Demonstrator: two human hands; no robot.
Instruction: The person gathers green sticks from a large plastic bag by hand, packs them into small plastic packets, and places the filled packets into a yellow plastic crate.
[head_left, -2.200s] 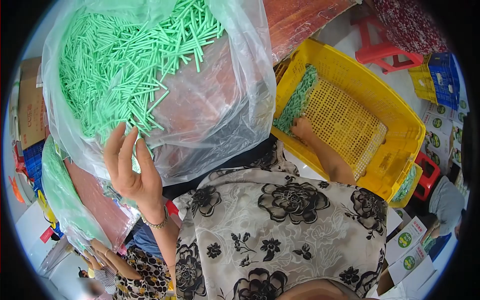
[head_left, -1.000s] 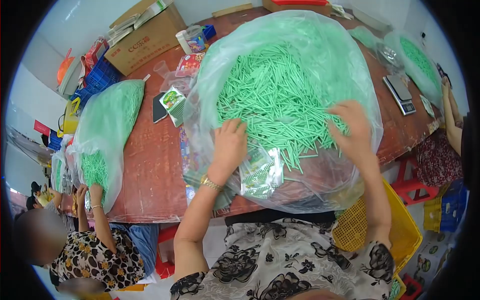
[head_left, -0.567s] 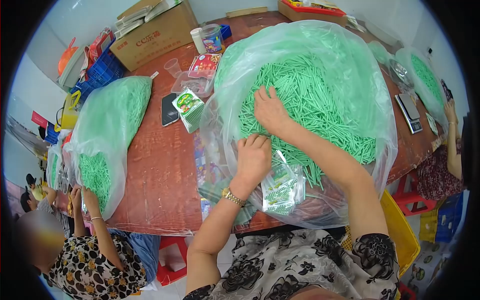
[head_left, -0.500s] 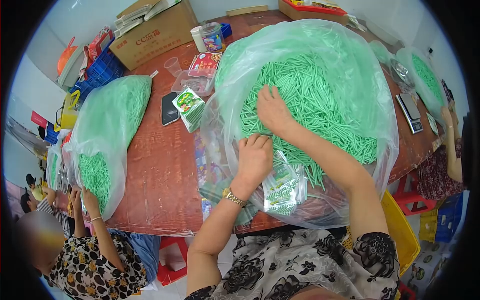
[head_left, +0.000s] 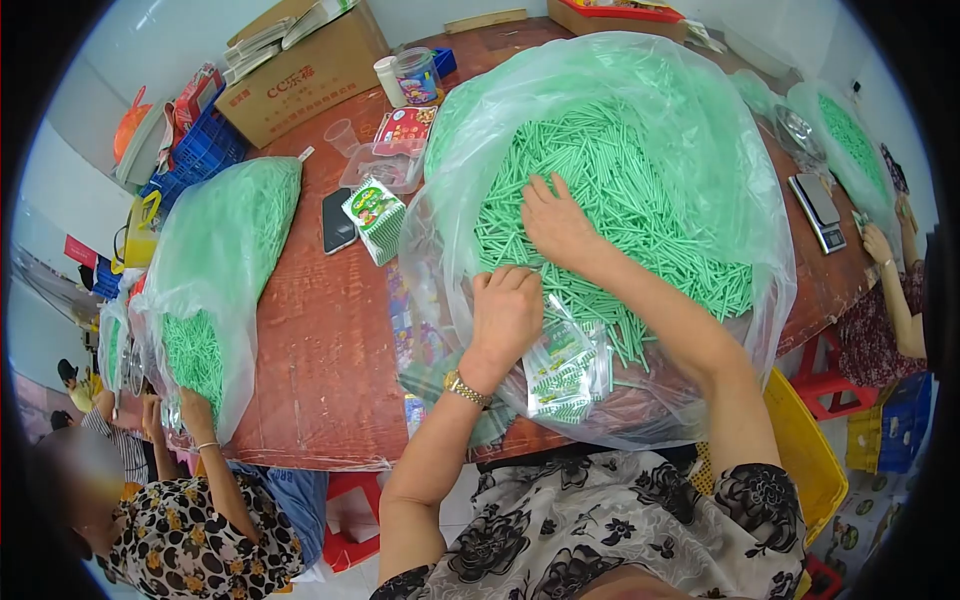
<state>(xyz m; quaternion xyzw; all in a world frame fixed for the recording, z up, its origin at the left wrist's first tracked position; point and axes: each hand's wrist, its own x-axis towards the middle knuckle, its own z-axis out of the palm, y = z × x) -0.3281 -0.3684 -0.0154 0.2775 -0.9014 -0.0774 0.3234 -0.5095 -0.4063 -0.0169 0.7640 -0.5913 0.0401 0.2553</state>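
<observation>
A large clear plastic bag [head_left: 690,130] lies wide open in front of me, heaped with thin green-and-white striped sticks [head_left: 620,180]. My right hand [head_left: 558,222] rests on the heap, its fingers bent downward and somewhat apart among the sticks. At the bag's near left side is my left hand [head_left: 508,312], palm down with its fingers curled closed; whatever they hold is hidden beneath them. Several small printed packets [head_left: 565,370], striped green and white, lie in the bag's mouth just right of my left wrist.
A filled packet [head_left: 375,215] stands beside a phone [head_left: 339,220]. Behind are a plastic tub [head_left: 385,168], a jar [head_left: 417,78] and a carton [head_left: 300,85]. Another stick-filled bag [head_left: 230,225] is left, by a co-worker [head_left: 190,520]. A scale [head_left: 818,212] sits right, near another person's hand [head_left: 878,243].
My right hand has shifted slightly right and down over the sticks. My left hand stays nearly in place. The left co-worker's hands have moved lower, and a person's hand now shows near the scale.
</observation>
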